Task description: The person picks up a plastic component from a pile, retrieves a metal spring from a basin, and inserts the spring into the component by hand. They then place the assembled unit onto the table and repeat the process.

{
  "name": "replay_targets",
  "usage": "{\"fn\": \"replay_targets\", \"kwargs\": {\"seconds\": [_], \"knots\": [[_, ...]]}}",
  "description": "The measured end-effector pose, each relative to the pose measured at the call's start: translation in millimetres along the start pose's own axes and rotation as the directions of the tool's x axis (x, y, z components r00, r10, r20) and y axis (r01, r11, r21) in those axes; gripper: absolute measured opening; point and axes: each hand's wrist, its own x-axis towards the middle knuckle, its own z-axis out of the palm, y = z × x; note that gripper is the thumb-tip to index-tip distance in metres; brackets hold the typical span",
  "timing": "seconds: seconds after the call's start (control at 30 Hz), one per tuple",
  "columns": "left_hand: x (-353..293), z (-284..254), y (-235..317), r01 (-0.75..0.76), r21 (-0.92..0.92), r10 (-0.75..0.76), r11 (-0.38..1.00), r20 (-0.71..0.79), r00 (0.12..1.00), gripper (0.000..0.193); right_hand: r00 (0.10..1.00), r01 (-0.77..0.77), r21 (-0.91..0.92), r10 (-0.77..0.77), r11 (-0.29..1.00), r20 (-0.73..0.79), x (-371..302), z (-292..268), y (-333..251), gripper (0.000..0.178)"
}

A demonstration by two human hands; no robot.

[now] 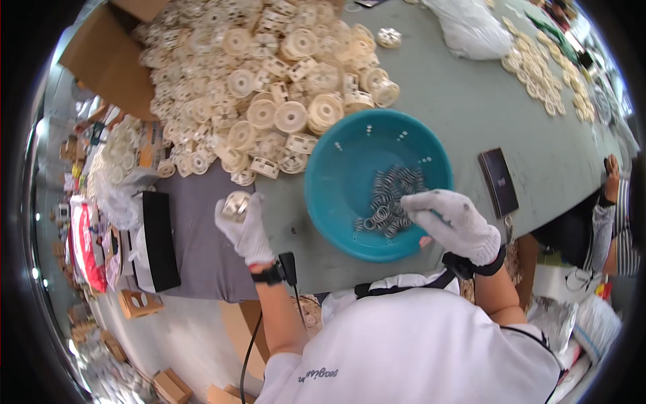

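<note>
My left hand (248, 232), in a white knit glove, is closed round a round cream plastic part (235, 205) above the near left of the table. Over the right side of a teal plastic basin (323, 219) is my right hand (459, 225), gloved too. Its fingers are bent and pressed together; whatever lies between them is hidden. A bare fingertip pokes out of that glove. Small metal coil springs (390, 198) lie heaped in the basin, just left of the right fingertips. Beyond the left hand rises a large pile of cream plastic parts (269, 87), spool-like and round.
A dark phone (498, 182) lies right of the basin. A cardboard box flap (111, 64) borders the pile. Farther back are a white plastic bag (471, 30) and cream rings (535, 71). A cable (252, 350) hangs from my left wrist. Another person's hand (612, 176) is at the right edge.
</note>
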Motion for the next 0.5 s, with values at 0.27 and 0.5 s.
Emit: {"fn": "replay_targets", "kwargs": {"seconds": [0.27,0.5], "knots": [[-87.8,24.8,86.7,0.507,-0.264,-0.189,0.820,0.712,0.676,0.064,0.961,-0.244,0.223,0.266,0.944,-0.073,-7.6,1.9,-1.1,0.026],[-115.1,69.4,75.9,0.462,-0.136,-0.147,0.876,0.838,0.526,0.063,0.971,0.111,0.041,-0.099,0.993,-0.219,23.2,30.6,-3.4,0.032]]}}
